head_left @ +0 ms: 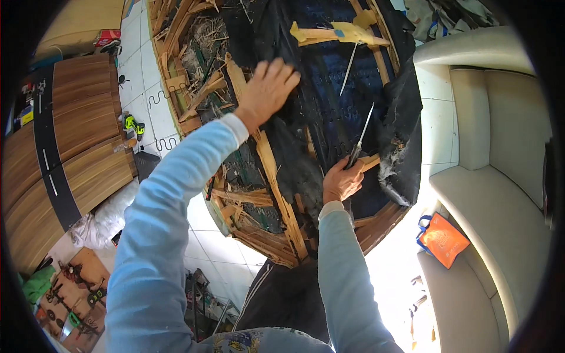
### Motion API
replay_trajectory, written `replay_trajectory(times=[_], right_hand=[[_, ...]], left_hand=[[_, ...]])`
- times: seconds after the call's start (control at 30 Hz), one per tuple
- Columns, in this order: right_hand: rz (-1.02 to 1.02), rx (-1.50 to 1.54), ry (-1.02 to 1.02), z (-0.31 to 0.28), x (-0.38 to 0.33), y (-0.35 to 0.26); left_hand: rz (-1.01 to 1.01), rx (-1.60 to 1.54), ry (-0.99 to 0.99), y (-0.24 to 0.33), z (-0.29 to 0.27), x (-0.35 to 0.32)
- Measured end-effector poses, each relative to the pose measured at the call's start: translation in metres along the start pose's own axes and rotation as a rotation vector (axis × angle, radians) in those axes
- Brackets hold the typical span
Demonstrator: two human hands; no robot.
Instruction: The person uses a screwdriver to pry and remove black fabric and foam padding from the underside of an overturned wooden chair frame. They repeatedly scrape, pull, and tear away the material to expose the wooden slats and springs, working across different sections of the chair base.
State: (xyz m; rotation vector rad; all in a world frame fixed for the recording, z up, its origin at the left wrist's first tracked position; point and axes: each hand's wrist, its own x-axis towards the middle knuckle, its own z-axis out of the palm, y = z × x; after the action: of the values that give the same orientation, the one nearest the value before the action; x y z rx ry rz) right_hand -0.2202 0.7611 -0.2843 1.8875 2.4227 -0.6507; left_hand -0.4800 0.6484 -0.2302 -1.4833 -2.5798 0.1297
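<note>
An upturned sofa frame (276, 176) of pale wooden slats lies before me, its underside partly covered with torn black fabric (329, 112). My left hand (268, 88) rests flat on the black fabric near a wooden slat, fingers apart, holding nothing. My right hand (341, 179) grips the dark handle of a screwdriver (360, 138) whose thin metal shaft points up and away over the fabric. A second thin metal rod (348, 69) lies on the fabric farther up. Yellow wooden pieces (338, 32) sit at the far end of the frame.
A cream sofa section (506, 176) stands at the right with an orange bag (442, 238) beside it. Wooden panels (76, 147) lie at the left, a green-yellow power drill (134, 125) on the white tiled floor, and hand tools (73, 294) at the lower left.
</note>
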Motion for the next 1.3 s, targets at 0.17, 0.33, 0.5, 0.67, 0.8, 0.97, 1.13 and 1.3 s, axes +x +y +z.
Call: replay_trajectory(times=[0.17, 0.33, 0.5, 0.67, 0.8, 0.97, 1.13, 1.3], right_hand=[[-0.018, -0.015, 0.040, 0.003, 0.003, 0.006], [-0.020, -0.033, 0.048, 0.002, 0.004, 0.010], [0.009, -0.021, -0.004, -0.001, -0.001, -0.003], [-0.006, -0.034, 0.001, -0.003, 0.001, -0.004], [-0.018, -0.034, 0.027, -0.007, -0.001, -0.003], [0.017, -0.033, 0.007, -0.004, 0.000, 0.000], [-0.012, -0.014, 0.042, 0.002, -0.002, -0.001], [-0.031, -0.019, 0.014, 0.002, -0.002, 0.000]], left_hand=[[0.014, -0.286, -0.119, 0.030, -0.002, -0.035], [-0.292, -0.536, -0.369, 0.054, -0.026, -0.007], [-0.350, -0.437, -0.331, 0.064, -0.008, -0.016], [-0.093, -0.550, -0.443, 0.011, -0.004, -0.066], [-0.327, -0.371, -0.250, 0.020, -0.005, -0.064], [-0.707, -0.247, 0.300, -0.005, 0.014, 0.020], [-0.956, -0.604, 0.128, -0.064, 0.040, 0.073], [-0.730, -0.344, -0.307, -0.108, 0.037, 0.097]])
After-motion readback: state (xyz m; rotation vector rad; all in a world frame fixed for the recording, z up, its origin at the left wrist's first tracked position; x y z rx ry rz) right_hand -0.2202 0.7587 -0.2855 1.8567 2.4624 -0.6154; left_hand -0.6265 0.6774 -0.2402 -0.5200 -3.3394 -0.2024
